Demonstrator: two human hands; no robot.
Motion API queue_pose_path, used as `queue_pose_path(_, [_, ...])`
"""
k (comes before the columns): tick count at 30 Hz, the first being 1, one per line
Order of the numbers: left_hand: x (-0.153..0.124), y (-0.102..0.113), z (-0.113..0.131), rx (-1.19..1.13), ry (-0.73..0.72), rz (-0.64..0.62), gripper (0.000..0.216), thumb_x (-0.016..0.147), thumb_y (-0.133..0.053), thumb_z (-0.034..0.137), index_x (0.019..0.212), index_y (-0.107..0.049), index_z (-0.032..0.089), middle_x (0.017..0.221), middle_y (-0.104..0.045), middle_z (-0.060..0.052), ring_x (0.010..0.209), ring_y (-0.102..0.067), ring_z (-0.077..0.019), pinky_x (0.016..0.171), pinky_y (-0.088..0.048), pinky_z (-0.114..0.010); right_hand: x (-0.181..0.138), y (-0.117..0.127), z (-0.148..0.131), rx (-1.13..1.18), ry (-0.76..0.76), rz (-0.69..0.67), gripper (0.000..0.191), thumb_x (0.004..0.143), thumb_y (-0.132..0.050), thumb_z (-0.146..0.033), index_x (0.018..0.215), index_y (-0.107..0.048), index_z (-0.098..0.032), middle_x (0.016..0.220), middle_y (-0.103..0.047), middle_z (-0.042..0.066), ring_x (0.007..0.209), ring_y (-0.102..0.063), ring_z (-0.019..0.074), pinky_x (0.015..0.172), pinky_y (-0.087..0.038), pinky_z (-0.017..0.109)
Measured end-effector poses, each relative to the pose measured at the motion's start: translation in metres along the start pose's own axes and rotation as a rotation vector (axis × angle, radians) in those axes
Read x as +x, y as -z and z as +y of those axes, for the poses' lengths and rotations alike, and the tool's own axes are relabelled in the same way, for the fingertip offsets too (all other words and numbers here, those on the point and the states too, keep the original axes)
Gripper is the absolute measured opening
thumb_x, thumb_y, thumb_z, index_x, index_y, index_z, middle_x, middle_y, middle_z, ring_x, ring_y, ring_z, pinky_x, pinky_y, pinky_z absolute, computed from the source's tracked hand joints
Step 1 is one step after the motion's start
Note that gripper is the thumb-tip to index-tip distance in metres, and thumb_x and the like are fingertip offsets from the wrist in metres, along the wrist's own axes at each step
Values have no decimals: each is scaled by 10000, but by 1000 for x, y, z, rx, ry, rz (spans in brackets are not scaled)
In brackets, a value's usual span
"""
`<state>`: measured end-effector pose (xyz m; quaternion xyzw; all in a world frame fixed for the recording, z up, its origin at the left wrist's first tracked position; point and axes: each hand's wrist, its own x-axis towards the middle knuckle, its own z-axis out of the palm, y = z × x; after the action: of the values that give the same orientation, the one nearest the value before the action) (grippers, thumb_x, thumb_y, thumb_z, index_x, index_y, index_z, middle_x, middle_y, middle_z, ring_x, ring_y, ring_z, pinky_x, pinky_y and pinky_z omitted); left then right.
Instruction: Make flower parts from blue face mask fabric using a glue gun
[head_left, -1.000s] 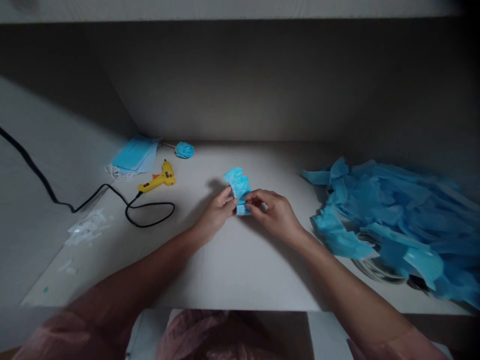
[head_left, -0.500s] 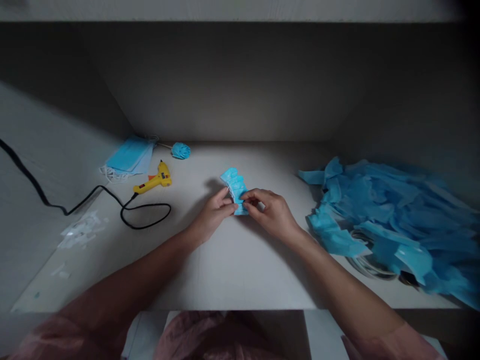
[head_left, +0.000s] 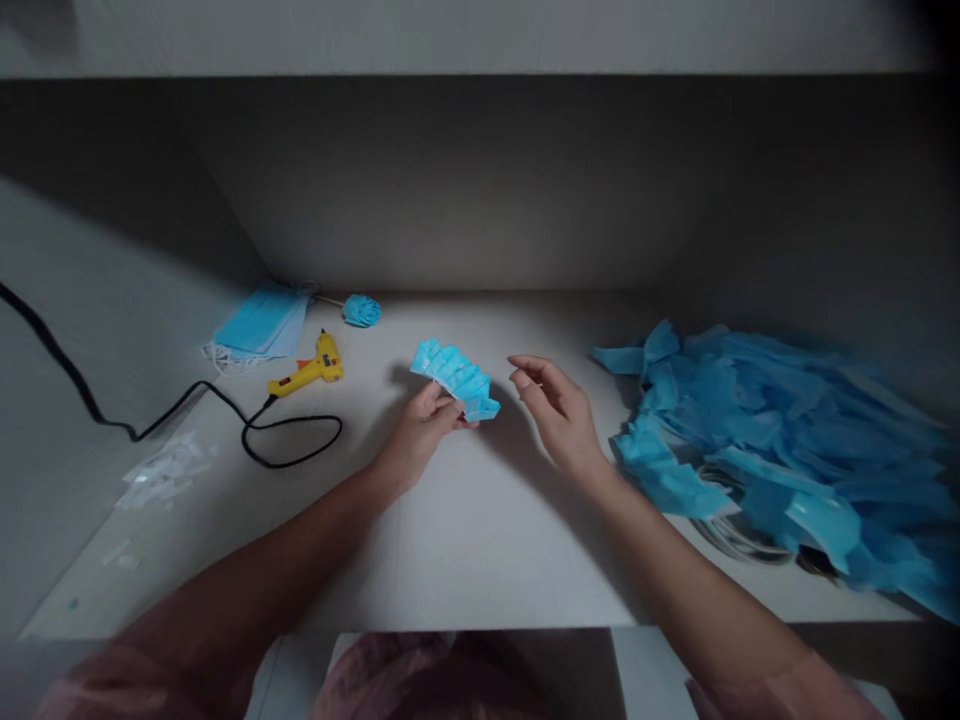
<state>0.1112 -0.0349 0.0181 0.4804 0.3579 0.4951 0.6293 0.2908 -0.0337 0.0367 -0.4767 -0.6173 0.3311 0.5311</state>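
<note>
Between the thumb and fingers of my left hand (head_left: 427, 425) is a pleated strip of light blue mask fabric (head_left: 454, 375), pinched along its lower edge so its scalloped top fans out. My right hand (head_left: 559, 410) hovers just to the right of the strip, apart from it, with thumb and fingers parted and nothing in them. Behind my left hand lies a yellow glue gun (head_left: 311, 368), its nozzle pointing to the back. A blue fabric rose (head_left: 361, 310) on a thin stem rests farther back.
Blue face masks (head_left: 262, 320) with white ear loops lie at the back left. A black cord (head_left: 292, 465) loops from the glue gun. White scraps (head_left: 169, 470) lie at the left edge. A large heap of blue fabric pieces (head_left: 787, 410) covers the right, with coiled wire (head_left: 739, 540) beneath.
My right hand has let go of the pleated strip and moved off to the right. The strip, still in my left hand, has turned and spread wider into a fan.
</note>
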Motion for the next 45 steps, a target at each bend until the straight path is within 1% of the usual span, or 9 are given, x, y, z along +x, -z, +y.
queue_pose_path(3, [-1,-1,1,9,-9,2,395,802,-667,347,1140,-582,160,1059,-688,-101,972,-640,-219,851,-509,-352,3,0,0,110,-163,-151,353,846,-609,-462,1099,-668,-223,1088,-680,64,1014,-599,216,851,-443,332])
queue_pose_path(7, [-2,-3,3,29,-18,-17,455,811,-658,356,1213,-550,170,1041,-695,-92,979,-636,-218,840,-511,-340,2,-3,-1,172,-209,-393,323,798,-655,-465,971,-693,-195,981,-689,56,944,-609,206,859,-432,333])
queue_pose_path(12, [-2,-4,0,102,-32,-31,453,819,-641,344,1220,-532,164,920,-709,-63,869,-644,-193,791,-503,-315,0,-8,5,144,-194,-339,305,710,-733,-467,801,-649,-188,796,-648,12,732,-573,158,710,-427,286])
queue_pose_path(16, [-1,1,-9,206,-66,-37,379,841,-612,296,1185,-536,155,738,-677,-10,730,-618,-155,742,-477,-281,1,-8,13,97,-176,-313,314,735,-693,-469,687,-585,-178,650,-545,-25,609,-470,118,604,-360,252])
queue_pose_path(22, [3,5,-8,254,-62,-37,377,817,-631,286,1154,-542,142,599,-604,43,610,-568,-118,654,-441,-229,2,-8,16,5,-144,-313,328,757,-655,-450,645,-554,-158,622,-483,-29,594,-392,104,580,-310,249])
queue_pose_path(30, [13,17,-15,211,-39,-48,504,766,-684,320,1200,-514,129,609,-612,41,566,-544,-97,594,-403,-195,8,1,20,249,-253,-456,405,798,-617,-537,683,-599,-148,659,-500,-14,653,-427,115,659,-337,270])
queue_pose_path(37, [16,20,-35,262,-27,-8,496,748,-679,314,1187,-521,147,595,-579,55,531,-502,-87,527,-349,-181,8,-1,27,187,-240,-494,405,750,-681,-534,694,-590,-144,650,-487,-26,624,-411,102,619,-324,258])
queue_pose_path(41, [15,17,-32,188,-36,-65,526,767,-656,318,1237,-494,148,664,-608,34,628,-565,-114,620,-422,-212,9,-2,39,140,-216,-483,400,701,-722,-523,728,-611,-140,652,-514,-26,617,-425,104,600,-336,249])
queue_pose_path(45, [17,17,-29,110,-94,-29,554,763,-662,311,1257,-480,139,712,-599,29,667,-566,-115,652,-428,-223,10,-2,47,120,-190,-464,412,706,-709,-538,736,-620,-136,654,-528,-16,628,-436,114,599,-342,253])
